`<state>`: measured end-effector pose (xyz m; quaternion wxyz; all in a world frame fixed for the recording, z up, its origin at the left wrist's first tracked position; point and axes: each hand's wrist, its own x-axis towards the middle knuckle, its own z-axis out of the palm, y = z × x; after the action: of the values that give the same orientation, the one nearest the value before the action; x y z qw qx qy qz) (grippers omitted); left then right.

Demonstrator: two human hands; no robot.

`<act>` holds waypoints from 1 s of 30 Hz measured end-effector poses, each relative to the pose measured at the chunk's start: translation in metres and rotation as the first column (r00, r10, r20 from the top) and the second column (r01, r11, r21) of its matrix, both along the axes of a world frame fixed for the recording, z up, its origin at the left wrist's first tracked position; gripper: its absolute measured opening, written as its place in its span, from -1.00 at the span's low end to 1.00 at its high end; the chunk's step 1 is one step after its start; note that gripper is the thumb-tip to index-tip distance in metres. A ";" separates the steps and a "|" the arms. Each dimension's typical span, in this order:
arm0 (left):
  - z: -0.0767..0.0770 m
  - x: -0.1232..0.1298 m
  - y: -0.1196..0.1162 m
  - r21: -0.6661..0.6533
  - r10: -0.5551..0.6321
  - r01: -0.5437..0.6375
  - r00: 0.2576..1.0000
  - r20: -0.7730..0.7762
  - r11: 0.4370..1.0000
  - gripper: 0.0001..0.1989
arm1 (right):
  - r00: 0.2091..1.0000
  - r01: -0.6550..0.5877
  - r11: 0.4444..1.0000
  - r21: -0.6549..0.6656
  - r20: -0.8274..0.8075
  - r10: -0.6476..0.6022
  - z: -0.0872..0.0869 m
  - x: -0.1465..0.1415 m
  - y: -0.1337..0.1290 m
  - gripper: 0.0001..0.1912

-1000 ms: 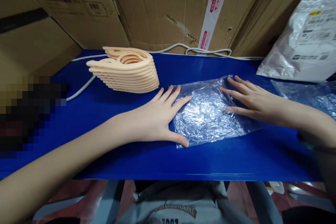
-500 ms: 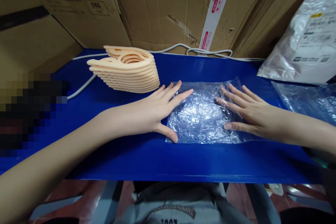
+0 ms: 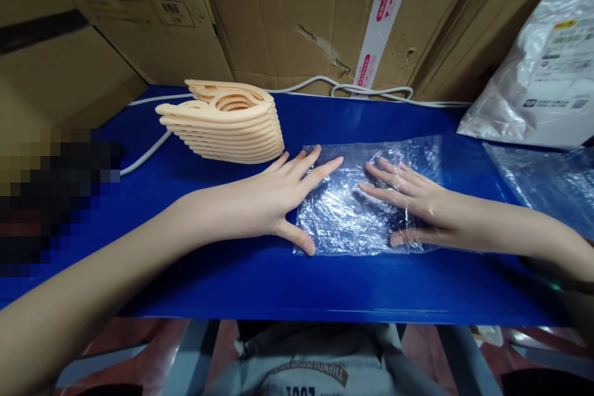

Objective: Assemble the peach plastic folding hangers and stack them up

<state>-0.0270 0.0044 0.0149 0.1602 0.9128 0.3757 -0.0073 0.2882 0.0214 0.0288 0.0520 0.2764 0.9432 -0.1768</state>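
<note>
A crinkled clear plastic bag [image 3: 343,216] lies flat on the blue tabletop [image 3: 288,284]. My left hand [image 3: 288,195] rests with spread fingers on the bag's left edge, its thumb at the near left corner. My right hand [image 3: 424,201] reaches in from the right, fingers stretched out and apart. Clear film with shiny creases covers the fingers of this hand, so they appear to be inside the bag's right end. Just beyond my left fingertips stands a stack of identical beige looped pieces [image 3: 232,130], whose kind I cannot make out.
Cardboard boxes [image 3: 288,18] line the back of the table, with a white cable [image 3: 306,81] running along them. A white plastic package with printed labels [image 3: 524,86] stands at the back right. More clear plastic [image 3: 547,179] lies before it. A dark, pixelated object [image 3: 55,192] is at the left.
My right hand has moved left, farther under the film, and the bag's right end now reaches over its knuckles. My left hand has stayed in place.
</note>
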 end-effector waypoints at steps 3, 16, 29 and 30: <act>0.003 0.001 -0.002 -0.007 -0.006 0.006 1.000 0.009 1.000 0.21 | 0.999 -0.036 0.997 -0.061 -0.027 0.035 0.005 -0.007 0.002 -0.16; -0.009 0.031 -0.008 0.209 -0.156 0.118 0.972 0.176 0.971 0.14 | 0.993 0.007 1.000 -0.020 -0.113 -0.009 -0.005 -0.017 0.003 0.10; -0.012 0.029 -0.009 0.195 -0.075 0.044 0.985 0.155 0.980 0.09 | 0.992 0.106 0.990 0.098 -0.076 -0.099 0.005 0.003 0.012 -0.20; -0.010 0.029 -0.009 0.213 -0.083 0.049 0.985 0.152 0.976 0.09 | 0.993 0.109 0.990 0.090 -0.058 -0.104 0.008 0.008 0.013 -0.20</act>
<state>0.0015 -0.0042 0.0045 0.0930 0.9341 0.3298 0.1003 0.2966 0.0341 0.0363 0.0043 0.3234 0.9355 -0.1424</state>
